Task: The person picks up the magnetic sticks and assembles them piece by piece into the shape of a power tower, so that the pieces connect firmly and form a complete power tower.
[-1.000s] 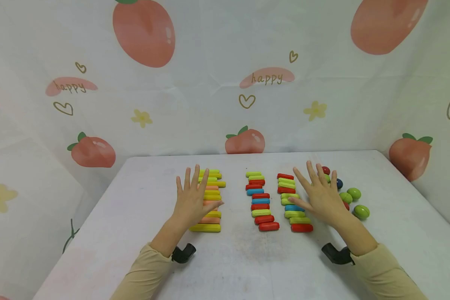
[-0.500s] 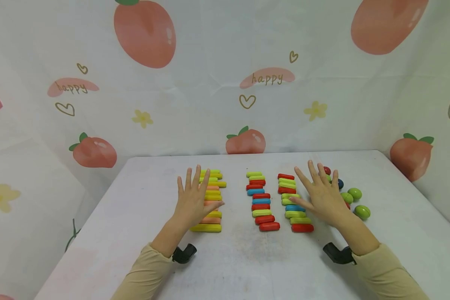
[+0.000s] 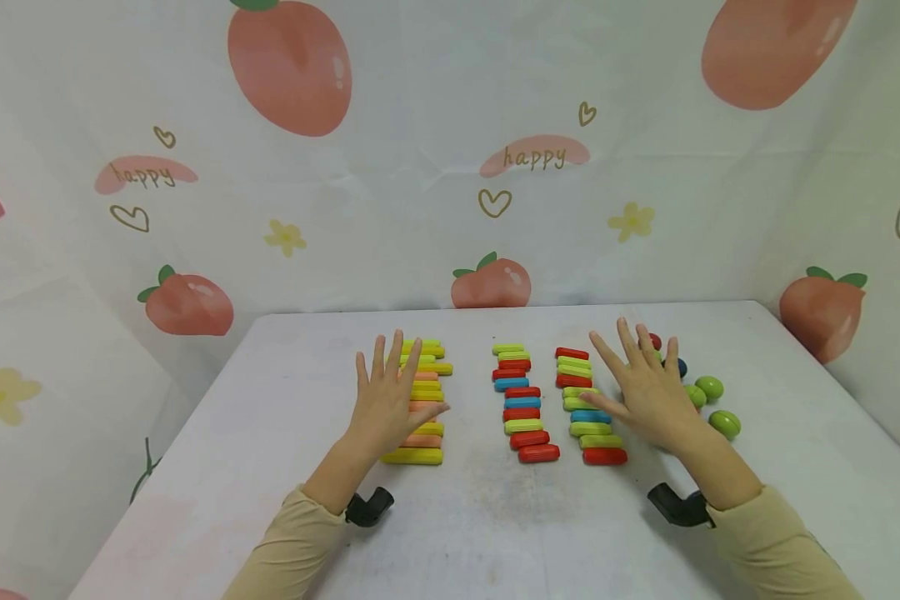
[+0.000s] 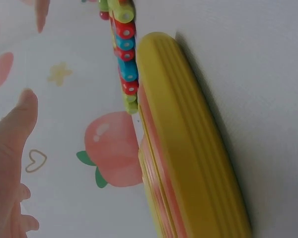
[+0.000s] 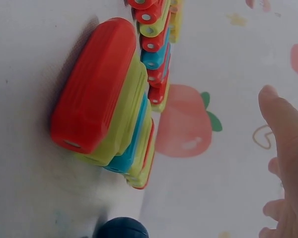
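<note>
My left hand (image 3: 384,407), fingers spread and straight, hovers over a column of yellow and orange ridged sticks (image 3: 414,456), hiding their left ends. In the left wrist view, a yellow stick (image 4: 188,134) lies on the table, apart from the thumb (image 4: 17,121). Spread likewise, my right hand (image 3: 654,402) is over the right edge of a column of short red, green and blue ridged pieces (image 3: 604,456). The right wrist view has its nearest red piece (image 5: 97,84) well away from the thumb (image 5: 283,114). Neither hand holds anything.
Between the hands runs another column of short red, green and blue pieces (image 3: 522,414). Several green balls (image 3: 724,424), a red ball (image 3: 656,342) and a dark blue ball (image 5: 123,229) lie to the right. A peach-printed cloth (image 3: 390,208) hangs behind the white table (image 3: 480,533).
My right hand has shifted very slightly up and to the right, covering more of the balls behind it. My left hand and the pieces stay nearly where they were.
</note>
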The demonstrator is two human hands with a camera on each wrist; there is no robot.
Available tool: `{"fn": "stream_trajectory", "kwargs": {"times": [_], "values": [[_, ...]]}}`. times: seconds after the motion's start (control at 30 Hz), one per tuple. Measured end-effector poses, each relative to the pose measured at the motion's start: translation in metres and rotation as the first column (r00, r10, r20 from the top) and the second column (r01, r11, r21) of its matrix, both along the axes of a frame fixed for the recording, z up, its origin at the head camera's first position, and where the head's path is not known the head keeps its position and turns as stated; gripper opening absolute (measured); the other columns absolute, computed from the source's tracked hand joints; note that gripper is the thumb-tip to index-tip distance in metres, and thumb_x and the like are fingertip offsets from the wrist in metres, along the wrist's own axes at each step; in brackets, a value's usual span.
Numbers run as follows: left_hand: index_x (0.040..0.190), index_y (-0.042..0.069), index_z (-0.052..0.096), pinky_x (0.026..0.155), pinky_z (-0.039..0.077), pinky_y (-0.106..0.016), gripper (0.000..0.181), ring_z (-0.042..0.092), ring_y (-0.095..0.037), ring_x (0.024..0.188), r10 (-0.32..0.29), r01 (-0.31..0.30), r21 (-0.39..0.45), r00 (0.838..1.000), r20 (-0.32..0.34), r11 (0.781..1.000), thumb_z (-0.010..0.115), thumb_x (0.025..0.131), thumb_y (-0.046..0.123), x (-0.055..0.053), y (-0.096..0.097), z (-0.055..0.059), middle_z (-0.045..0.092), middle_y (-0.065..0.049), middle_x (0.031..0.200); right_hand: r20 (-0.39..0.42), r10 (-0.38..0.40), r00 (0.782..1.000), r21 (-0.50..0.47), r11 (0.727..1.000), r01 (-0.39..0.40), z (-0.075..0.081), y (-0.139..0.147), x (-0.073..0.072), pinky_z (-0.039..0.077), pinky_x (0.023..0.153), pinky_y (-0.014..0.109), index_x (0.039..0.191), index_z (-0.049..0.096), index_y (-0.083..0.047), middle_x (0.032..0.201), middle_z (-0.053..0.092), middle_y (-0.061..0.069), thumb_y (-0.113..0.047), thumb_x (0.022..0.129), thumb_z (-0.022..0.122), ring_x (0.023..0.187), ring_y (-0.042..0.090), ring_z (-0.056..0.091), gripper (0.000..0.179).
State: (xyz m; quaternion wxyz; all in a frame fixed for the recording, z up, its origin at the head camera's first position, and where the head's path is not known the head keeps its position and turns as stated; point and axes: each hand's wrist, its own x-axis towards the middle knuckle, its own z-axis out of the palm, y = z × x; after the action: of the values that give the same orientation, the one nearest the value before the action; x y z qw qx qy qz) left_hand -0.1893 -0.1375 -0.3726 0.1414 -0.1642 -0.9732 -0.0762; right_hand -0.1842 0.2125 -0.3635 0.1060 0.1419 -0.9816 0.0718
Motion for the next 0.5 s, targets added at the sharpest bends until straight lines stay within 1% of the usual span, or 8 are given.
{"fn": "stream_trajectory", "kwargs": {"times": [0.1,0.17,0.23,0.27,0.33,0.43,0.5], "values": [[0.149,0.011,0.019,0.11,0.011,-0.067,0.093,0.009,-0.043,0.143,-0.003,0.003,-0.017,1.0,-0.012,1.0,0.059,0.081,0.06,-0.001,-0.002,0.002,0.012,-0.02,0.155,0.02,0.013,1.0,-0.025,1.0,-0.012,0.004,0.002,0.002,-0.004,0.106,0.072,0.15,0.016,-0.019,0.154,0.01,0.027,-0.054,0.083,0.06,0.14,0.05,0.007,0.088],[0.149,0.011,0.02,0.11,0.012,-0.067,0.092,0.011,-0.044,0.142,-0.002,0.002,-0.011,1.0,-0.001,1.0,0.059,0.081,0.06,-0.001,-0.004,0.005,0.014,-0.02,0.155,0.028,0.025,0.999,-0.053,0.998,-0.023,0.007,0.006,0.005,-0.003,0.106,0.072,0.15,0.018,-0.018,0.153,0.013,0.028,-0.052,0.083,0.06,0.14,0.05,0.009,0.086],[0.149,0.01,0.021,0.111,0.013,-0.065,0.09,0.012,-0.043,0.142,-0.001,0.001,0.016,1.0,0.028,1.0,0.058,0.082,0.059,-0.001,-0.007,0.009,0.015,-0.02,0.155,0.038,0.038,0.999,-0.092,0.995,-0.035,0.011,0.012,0.008,0.001,0.107,0.072,0.149,0.021,-0.016,0.151,0.02,0.028,-0.047,0.084,0.063,0.138,0.049,0.014,0.084],[0.148,0.01,0.021,0.112,0.012,-0.064,0.089,0.011,-0.043,0.143,-0.002,0.0,0.042,0.999,0.05,0.999,0.058,0.083,0.057,0.0,-0.008,0.012,0.016,-0.02,0.154,0.041,0.049,0.998,-0.119,0.992,-0.044,0.012,0.017,0.009,0.005,0.107,0.071,0.148,0.023,-0.014,0.149,0.025,0.028,-0.044,0.084,0.064,0.137,0.049,0.018,0.082],[0.147,0.009,0.024,0.114,0.011,-0.062,0.085,0.012,-0.042,0.143,-0.018,0.006,0.119,0.996,0.092,0.993,0.06,0.084,0.053,0.002,-0.01,0.018,0.018,-0.02,0.154,0.061,0.055,0.997,-0.166,0.985,-0.044,0.014,0.027,0.013,0.015,0.106,0.07,0.145,0.029,-0.009,0.143,0.033,0.029,-0.039,0.084,0.066,0.133,0.048,0.027,0.078],[0.145,0.008,0.029,0.114,0.019,-0.058,0.079,0.018,-0.04,0.142,-0.054,0.027,0.205,0.99,0.131,0.978,0.062,0.085,0.047,0.007,-0.011,0.027,0.023,-0.019,0.153,0.116,0.057,0.992,-0.234,0.972,-0.029,0.016,0.044,0.017,0.029,0.1,0.068,0.139,0.037,-0.003,0.136,0.042,0.028,-0.036,0.084,0.067,0.125,0.047,0.036,0.071],[0.144,0.009,0.032,0.112,0.027,-0.056,0.075,0.023,-0.038,0.141,-0.087,0.042,0.258,0.983,0.164,0.965,0.063,0.086,0.045,0.011,-0.011,0.032,0.026,-0.017,0.152,0.144,0.052,0.988,-0.255,0.967,-0.014,0.014,0.055,0.019,0.036,0.094,0.067,0.134,0.043,0.0,0.13,0.048,0.028,-0.037,0.084,0.067,0.12,0.046,0.042,0.066]]}}
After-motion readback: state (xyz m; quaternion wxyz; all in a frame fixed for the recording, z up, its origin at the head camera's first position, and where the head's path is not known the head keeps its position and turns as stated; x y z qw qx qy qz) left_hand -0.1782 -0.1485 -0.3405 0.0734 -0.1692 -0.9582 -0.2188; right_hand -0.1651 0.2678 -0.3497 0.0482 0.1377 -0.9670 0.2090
